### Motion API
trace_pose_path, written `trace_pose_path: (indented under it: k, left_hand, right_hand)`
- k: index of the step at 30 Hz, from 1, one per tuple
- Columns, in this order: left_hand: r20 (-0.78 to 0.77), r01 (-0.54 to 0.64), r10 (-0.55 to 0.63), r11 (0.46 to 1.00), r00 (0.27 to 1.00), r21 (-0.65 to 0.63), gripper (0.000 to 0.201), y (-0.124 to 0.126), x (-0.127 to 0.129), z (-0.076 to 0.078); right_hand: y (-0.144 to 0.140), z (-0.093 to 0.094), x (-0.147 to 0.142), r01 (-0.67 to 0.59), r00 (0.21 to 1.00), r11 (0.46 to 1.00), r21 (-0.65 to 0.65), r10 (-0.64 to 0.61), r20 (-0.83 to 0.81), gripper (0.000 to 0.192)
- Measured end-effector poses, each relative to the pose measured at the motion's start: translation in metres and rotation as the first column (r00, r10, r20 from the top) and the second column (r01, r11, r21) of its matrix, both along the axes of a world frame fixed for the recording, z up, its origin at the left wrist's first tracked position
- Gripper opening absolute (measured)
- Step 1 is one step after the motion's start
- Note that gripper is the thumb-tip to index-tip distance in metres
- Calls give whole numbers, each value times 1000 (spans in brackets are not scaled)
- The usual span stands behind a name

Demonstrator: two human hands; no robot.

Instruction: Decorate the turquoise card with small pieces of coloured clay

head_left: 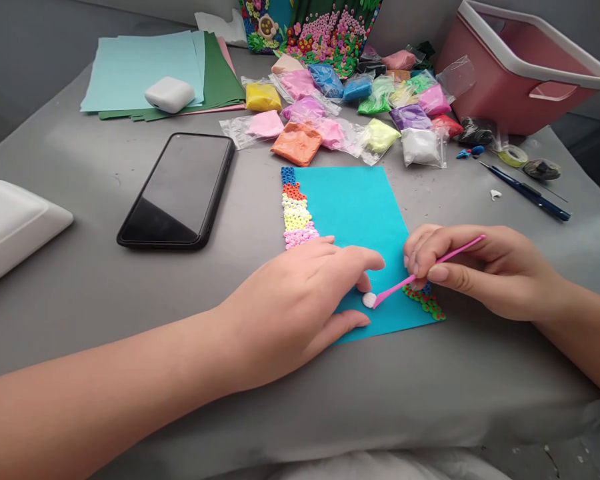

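Note:
A blue sheet (350, 207) lies on the table, with bands of small coloured clay pieces (296, 217) along its left edge and red-and-green ones (430, 307) at its lower right corner. On its lower part sits a small white clay disc (369, 300) with lines across it. My right hand (470, 267) pinches a thin pink modelling tool (405, 283), whose flat tip touches the disc's right side. My left hand (310, 293) rests over the sheet's lower left, fingers apart around the disc; it hides part of the clay bands.
Several bagged clays (297, 143) lie behind the sheet, near a pink bin (505, 80) and a decorated clay picture (325, 33). At left are a phone (180, 190), coloured paper (145, 67), a white case (170, 94) and a white object (15, 227). A dark blue pen-like tool (530, 193) lies right.

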State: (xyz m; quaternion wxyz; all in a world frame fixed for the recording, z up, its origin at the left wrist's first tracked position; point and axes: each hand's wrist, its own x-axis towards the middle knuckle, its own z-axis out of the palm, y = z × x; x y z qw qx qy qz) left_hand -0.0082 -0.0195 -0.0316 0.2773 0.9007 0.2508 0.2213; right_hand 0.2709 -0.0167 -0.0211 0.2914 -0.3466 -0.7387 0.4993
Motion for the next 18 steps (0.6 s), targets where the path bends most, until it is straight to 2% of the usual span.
trace_pose_path:
  k: [18]
  left_hand:
    - [-7,1,-1,1000,1000,-5,24,1,1,-1]
  right_hand:
    - [-2,0,-4,34,999,999,14,-34,6,12]
